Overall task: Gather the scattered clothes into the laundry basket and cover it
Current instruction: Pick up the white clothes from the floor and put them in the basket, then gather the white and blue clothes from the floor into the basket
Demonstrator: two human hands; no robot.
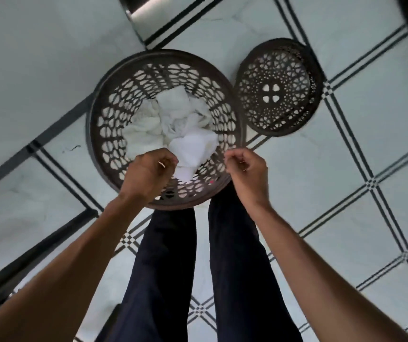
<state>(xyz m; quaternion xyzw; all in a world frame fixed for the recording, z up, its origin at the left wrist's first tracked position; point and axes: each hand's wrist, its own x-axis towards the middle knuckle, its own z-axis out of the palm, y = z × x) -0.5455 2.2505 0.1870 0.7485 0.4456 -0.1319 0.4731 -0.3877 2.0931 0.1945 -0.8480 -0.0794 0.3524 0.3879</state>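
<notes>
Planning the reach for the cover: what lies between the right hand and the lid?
Only bare tiled floor separates the right hand and lid, in the head view.

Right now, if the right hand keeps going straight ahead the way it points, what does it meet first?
Probably the basket's near rim just beyond the right hand; farther along lies the lid on the floor. Height is unclear.

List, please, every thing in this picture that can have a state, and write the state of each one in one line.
laundry basket: upright on the floor, uncovered, partly filled.
white clothes: crumpled inside the basket.
lid: off, lying on the floor beside the basket.
left hand: fingers curled shut over the near rim; whether it pinches cloth is unclear.
right hand: fingers curled shut over the near rim, holding nothing visible.
</notes>
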